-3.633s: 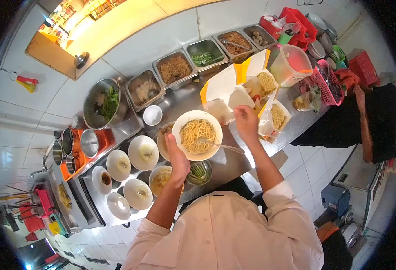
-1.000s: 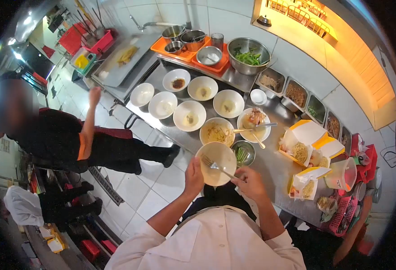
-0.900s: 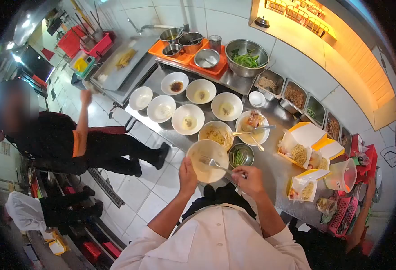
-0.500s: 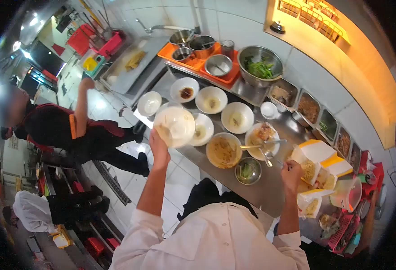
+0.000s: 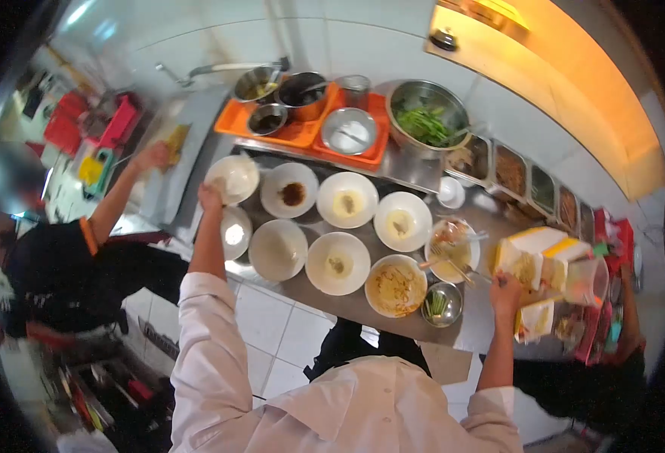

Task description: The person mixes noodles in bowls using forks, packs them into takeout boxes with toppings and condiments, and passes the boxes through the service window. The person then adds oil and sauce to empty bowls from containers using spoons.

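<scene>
My left hand (image 5: 211, 196) is closed on the rim of a white bowl (image 5: 236, 178) at the left end of the steel counter. Below that bowl stands another white bowl (image 5: 234, 232), and beside it a bowl with dark sauce (image 5: 292, 195). My right hand (image 5: 506, 293) is closed around the end of a thin metal utensil (image 5: 480, 277); its kind is unclear. The utensil points toward a plate with food and cutlery (image 5: 453, 249). Close by are a small metal bowl of cut greens (image 5: 441, 304) and a brown-smeared bowl (image 5: 396, 285).
Several white bowls with pale contents (image 5: 347, 200) fill the counter's middle. Orange trays (image 5: 302, 130) with metal pots and a large bowl of greens (image 5: 429, 117) stand behind. Boxes of noodles (image 5: 525, 264) lie right. A co-worker (image 5: 53, 260) is at left; another person's arm (image 5: 631, 321) shows at right.
My left hand has moved the bowl left and back, from mid-air to the row's left end. My right hand stays by the plate. The co-worker's hand has reached toward the sink area.
</scene>
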Demonstrator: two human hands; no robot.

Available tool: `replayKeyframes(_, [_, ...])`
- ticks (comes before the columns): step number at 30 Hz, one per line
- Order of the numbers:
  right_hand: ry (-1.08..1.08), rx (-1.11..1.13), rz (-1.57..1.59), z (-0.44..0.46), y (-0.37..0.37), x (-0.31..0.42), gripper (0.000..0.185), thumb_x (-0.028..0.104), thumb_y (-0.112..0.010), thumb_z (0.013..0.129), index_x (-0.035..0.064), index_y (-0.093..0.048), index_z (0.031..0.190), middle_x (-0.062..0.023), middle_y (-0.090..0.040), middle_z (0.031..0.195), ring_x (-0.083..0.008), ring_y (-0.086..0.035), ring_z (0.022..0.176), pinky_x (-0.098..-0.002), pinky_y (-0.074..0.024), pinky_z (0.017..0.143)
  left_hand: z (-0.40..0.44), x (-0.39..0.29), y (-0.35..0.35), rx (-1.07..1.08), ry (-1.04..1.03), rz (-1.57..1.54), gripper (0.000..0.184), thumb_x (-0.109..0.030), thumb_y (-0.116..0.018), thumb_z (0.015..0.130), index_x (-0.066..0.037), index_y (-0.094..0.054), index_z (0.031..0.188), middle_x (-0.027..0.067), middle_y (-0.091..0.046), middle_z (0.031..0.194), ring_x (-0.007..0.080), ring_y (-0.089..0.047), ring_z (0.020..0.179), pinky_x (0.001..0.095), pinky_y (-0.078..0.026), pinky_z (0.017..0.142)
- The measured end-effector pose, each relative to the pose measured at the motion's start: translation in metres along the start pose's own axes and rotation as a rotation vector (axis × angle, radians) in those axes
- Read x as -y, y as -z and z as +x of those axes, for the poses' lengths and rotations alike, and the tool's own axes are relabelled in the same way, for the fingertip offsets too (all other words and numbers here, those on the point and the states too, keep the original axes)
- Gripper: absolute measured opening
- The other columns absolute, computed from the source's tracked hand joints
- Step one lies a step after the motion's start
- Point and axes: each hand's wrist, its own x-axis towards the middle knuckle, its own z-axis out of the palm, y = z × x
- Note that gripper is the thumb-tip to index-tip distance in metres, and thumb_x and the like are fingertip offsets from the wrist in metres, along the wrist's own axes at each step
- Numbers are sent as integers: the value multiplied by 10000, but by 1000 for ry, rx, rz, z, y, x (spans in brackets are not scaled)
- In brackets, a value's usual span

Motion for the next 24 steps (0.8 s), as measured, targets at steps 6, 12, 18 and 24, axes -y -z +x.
replayKeyframes(6, [-72,-63,-72,4,17,15,125,123,-669,812,1,-696,826,-213,-674,819,-391,-653,793,-461,-504,723,3,4,-12,181,213,-260,522,-202,-449,987,11,-302,1440,191,-469,1379,376,-493,1267,541,-510,966])
replayKeyframes(12, [-101,-99,58,3,3,21,75,61,-643,776,8,-685,808,-207,-667,827,-391,-651,817,-469,-504,746,40,21,-14,348,128,-9,465,-183,-487,956,-23,-388,1381,220,-590,1164,384,-618,1088,530,-566,816])
replayKeyframes(18, [-226,9,83,0,-31,-4,140,124,-691,789,29,-688,892,-194,-684,912,-367,-663,890,-448,-523,795,75,7,-2,497,-1189,1442,387,-322,-759,798,-21,-683,1031,136,-726,906,256,-714,831,397,-547,644])
replayKeyframes(24, [-408,27,423,-15,-35,-11,340,217,-744,800,61,-662,1092,-176,-708,979,-329,-682,966,-406,-532,857,22,-25,-6,370,72,318,510,-281,-609,883,147,-597,1161,223,-675,1003,352,-679,853,457,-536,717])
